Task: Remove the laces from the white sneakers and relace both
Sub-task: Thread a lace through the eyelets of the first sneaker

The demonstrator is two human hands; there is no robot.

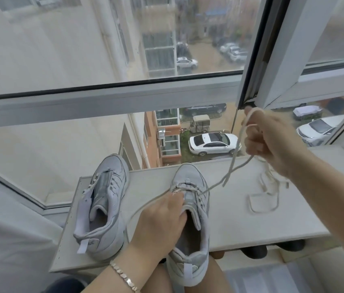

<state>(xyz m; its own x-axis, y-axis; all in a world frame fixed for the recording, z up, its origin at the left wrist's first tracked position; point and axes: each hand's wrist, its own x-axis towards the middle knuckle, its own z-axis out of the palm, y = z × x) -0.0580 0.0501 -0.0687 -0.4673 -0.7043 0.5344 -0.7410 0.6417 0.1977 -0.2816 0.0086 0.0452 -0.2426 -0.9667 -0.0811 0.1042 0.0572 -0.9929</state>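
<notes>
Two white sneakers stand on a pale board [240, 210] by the window. The left sneaker [103, 206] has no lace in it and its tongue lies open. On the right sneaker [190, 220], my left hand [160, 223] grips the tongue and collar, fingers curled over the edge. A white lace [233, 159] runs through this shoe's lowest eyelets. One end rises to my right hand [270, 140], which holds it looped in curled fingers up at the window frame. The other end loops left around my left wrist. A second, loose lace [266, 193] lies on the board at the right.
The board's front edge lies over my knees; the right sneaker's heel overhangs it. Behind the board is a large window [124, 98] with a grey frame and an opened sash at the right. A bracelet is on my left wrist.
</notes>
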